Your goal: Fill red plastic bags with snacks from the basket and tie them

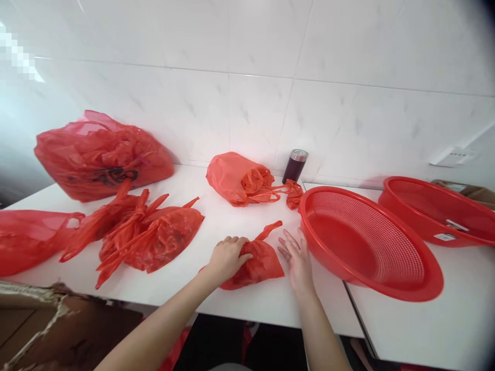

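A small red plastic bag [265, 263], with one handle sticking up toward the back, lies on the white table in front of me. My left hand [230, 256] is closed on its left side, the fingertips partly hidden in the crumpled plastic. Just right of the bag, my right hand [298, 263] is open, its fingers apart and holding nothing. The left rim of a red plastic colander basket [356, 247] is close beside my right hand.
Knotted red bags [154, 242] and a big stuffed red bag [104, 159] sit at left. Another red bag [232, 178] and a dark thermos [295, 167] stand by the tiled wall. A second red basket [425, 216] is far right; a torn cardboard box [85, 330] sits lower left.
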Demonstrator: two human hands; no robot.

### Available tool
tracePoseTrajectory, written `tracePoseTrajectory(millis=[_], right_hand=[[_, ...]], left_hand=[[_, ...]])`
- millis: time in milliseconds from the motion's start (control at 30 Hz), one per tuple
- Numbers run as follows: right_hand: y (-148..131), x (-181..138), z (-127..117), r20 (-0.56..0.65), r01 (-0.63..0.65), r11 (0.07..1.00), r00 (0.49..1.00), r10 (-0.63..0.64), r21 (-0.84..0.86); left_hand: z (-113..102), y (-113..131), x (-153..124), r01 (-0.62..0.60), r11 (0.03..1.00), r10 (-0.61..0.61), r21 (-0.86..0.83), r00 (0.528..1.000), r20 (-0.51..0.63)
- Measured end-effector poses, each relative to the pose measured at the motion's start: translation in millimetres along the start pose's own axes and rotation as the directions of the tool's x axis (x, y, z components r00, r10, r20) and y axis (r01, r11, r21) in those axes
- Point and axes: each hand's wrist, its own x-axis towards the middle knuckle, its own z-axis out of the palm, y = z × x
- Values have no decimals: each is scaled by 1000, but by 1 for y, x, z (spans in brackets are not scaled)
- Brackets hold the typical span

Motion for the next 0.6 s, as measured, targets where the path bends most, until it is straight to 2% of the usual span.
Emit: tracePoseTrajectory(millis=[133,233,300,400,500,600], right_hand=[[15,2,-9,-81,0,1000,997,-3,-30],[19,2,-9,-59,29,993,998,-36,-114],[19,1,-8,-41,49,982,998,-57,-183],[18,-1,-7,-21,60,971,998,-66,-230],[18,-2,-7,-12,59,968,998,-64,-242],[18,-3,-7,-2,51,962,999,-54,-268]], left_hand=[[-22,-3,-10,35,980,-28,-196,999,37],[-43,-6,-18,113,923,-99,-367,994,56],[-56,-9,-21,119,892,-127,-436,992,13],[-73,-17,-22,84,868,-165,-489,978,-126],[-87,-23,-24,102,865,-179,-491,977,-113],[-108,-28,-27,119,853,-227,-508,961,-156]])
